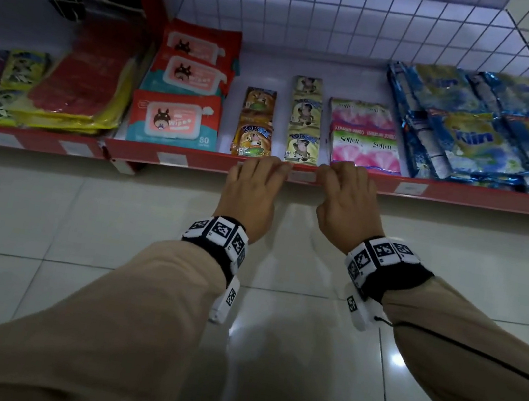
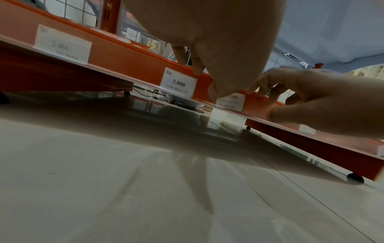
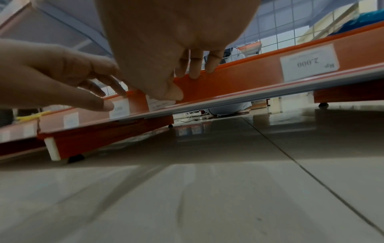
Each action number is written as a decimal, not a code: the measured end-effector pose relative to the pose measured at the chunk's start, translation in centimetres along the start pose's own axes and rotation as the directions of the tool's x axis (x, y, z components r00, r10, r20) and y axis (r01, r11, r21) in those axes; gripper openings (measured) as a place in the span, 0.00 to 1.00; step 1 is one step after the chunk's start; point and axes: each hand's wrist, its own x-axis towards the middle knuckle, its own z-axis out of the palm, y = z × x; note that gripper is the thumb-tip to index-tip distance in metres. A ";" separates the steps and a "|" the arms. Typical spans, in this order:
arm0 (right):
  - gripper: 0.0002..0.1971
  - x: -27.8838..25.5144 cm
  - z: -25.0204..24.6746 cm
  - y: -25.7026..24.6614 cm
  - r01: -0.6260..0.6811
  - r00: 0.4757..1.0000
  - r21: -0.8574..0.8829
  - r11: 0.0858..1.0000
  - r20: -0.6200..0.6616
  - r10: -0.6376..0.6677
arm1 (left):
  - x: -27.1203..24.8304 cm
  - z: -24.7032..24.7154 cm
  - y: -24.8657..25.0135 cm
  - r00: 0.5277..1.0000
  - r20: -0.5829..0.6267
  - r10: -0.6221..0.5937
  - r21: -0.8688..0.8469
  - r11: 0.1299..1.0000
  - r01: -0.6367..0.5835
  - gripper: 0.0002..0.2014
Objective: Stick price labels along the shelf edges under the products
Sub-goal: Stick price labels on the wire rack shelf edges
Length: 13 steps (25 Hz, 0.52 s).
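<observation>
Partly hidden behind both thumbs, the price label (image 2: pixel 230 102) being set sits on the red shelf edge (image 1: pixel 363 181) between the two hands, below the yellow Top sachets (image 1: pixel 302 147); only its lower part shows in the wrist views and its figure cannot be read in full. It is a small white paper slip with dark print, lying behind a clear strip that runs along the shelf front. The left hand (image 1: pixel 252 189) and right hand (image 1: pixel 346 203) each hook their fingers over the top of the edge while the thumbs press at the label's ends, so both grip the shelf edge rather than hang loose. Just left of it a second label reading 3.000 (image 2: pixel 179 84) is plain, and a third reading 2.000 (image 3: pixel 307 63) lies to the right. In the head view three stacked wipes packs (image 1: pixel 174 120) and two pink Soffell packs (image 1: pixel 365 147) lie on the shelf.
</observation>
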 end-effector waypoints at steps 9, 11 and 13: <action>0.16 1.5 -1.0 0.0 -0.012 0.999 0.057 0.998 0.037 0.010 | 1.2 -0.7 -0.5 0.998 -0.007 0.060 -0.019 0.998 -0.061 0.31; 0.16 1.3 -0.8 -0.1 -0.021 1.000 0.092 0.995 0.018 0.020 | 1.0 -0.6 -0.5 0.998 -0.005 0.070 -0.025 0.997 -0.070 0.30; 0.17 1.2 -0.7 0.0 -0.015 1.000 0.084 0.996 0.028 0.013 | 0.8 -0.6 -0.6 0.996 -0.003 0.085 -0.016 0.996 -0.085 0.29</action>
